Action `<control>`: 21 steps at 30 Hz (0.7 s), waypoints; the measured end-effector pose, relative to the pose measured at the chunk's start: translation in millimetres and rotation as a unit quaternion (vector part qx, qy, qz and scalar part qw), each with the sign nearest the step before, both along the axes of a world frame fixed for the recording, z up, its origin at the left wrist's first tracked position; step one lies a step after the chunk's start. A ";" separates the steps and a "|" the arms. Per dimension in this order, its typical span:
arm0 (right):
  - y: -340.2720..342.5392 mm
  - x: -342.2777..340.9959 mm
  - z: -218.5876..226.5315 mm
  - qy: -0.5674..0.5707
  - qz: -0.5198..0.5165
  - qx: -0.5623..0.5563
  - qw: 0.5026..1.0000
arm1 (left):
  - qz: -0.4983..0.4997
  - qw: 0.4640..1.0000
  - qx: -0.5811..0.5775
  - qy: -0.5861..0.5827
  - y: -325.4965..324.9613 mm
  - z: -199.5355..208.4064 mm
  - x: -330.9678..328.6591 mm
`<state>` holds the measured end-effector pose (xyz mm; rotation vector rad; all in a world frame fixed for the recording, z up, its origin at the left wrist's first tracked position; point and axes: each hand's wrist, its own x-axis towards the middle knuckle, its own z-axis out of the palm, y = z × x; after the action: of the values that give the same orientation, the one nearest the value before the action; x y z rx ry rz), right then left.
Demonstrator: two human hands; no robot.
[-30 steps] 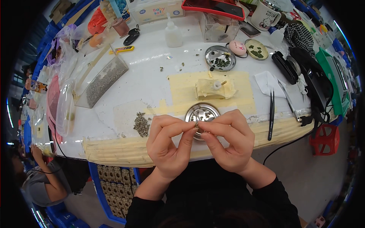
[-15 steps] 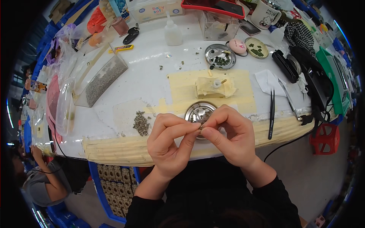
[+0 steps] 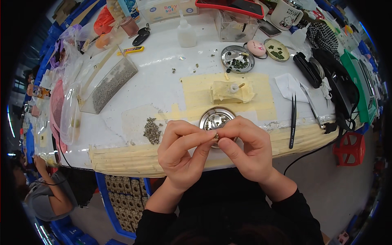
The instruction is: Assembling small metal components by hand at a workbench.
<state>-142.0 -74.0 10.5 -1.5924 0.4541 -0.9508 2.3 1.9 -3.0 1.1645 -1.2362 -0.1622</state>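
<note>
In front of me, over the near rim of a round metal dish (image 3: pixel 203 119), both hands meet fingertip to fingertip at a tiny brownish piece (image 3: pixel 216 137). My left hand (image 3: pixel 181 153) is closed, pinching the piece between thumb and fingers. From the other side, my right hand (image 3: pixel 251 151) curls its forefinger and thumb around the same piece; the thumb tip sits slightly apart from it. The piece is too small and too covered to tell its kind. More small bits lie in the dish. Left of my hands is a loose pile of grey-brown bits (image 3: pixel 152 131).
Black tweezers (image 3: pixel 293 122) lie right of my hands. Beyond the dish stands a paper-wrapped block (image 3: pixel 232 92). Farther back are a metal dish with dark green bits (image 3: pixel 223 60) and a white squeeze bottle (image 3: pixel 186 34). A clear tray of grey granules (image 3: pixel 112 87) is at left.
My right thumb has drawn back a little from the forefinger, showing more of the small piece. My left hand keeps its pinch. The view has shifted slightly.
</note>
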 end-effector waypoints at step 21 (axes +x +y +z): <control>2.0 0.9 -0.6 0.011 -0.069 -0.078 0.994 | 0.009 1.000 0.006 -0.008 0.6 1.0 -0.2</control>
<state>-141.1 -72.0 9.9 -1.7317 0.5223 -1.0966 2.1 2.5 -2.0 1.1895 -1.2398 -0.1469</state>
